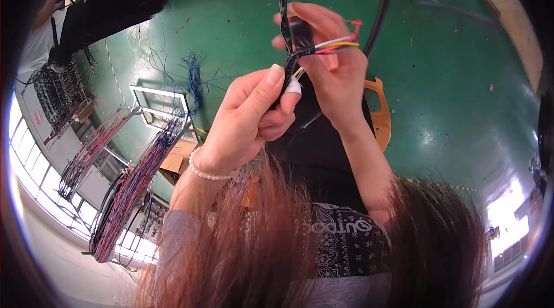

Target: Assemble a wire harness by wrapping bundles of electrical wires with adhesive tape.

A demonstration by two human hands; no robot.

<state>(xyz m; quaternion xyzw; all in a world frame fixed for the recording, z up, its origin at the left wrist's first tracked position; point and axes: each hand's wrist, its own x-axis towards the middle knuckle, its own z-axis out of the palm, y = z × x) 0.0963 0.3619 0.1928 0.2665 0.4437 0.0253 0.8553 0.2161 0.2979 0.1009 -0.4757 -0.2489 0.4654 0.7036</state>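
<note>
My left hand (245, 115) is closed around a black-taped wire harness (282, 5) that runs up past the top of the view, its thumb pressed along the covering. At those fingertips sits a small white piece (293, 86); whether it is tape or a connector I cannot tell. Just right of the harness, my right hand (340, 80) has its fingers curled round a roll of black tape (301, 34), close against the branching point. Several coloured wires (337, 45), yellow, white and red among them, stick out to the right across that hand. Its fingertips are slightly blurred.
Bundles of red and blue wires (135, 192) hang from racks at the left, near a white metal frame (158, 91). Loose blue wires (195, 80) lie on the green floor (450, 89). An orange stool (379, 115) stands behind my right forearm. A dark cable (382, 11) crosses the upper right.
</note>
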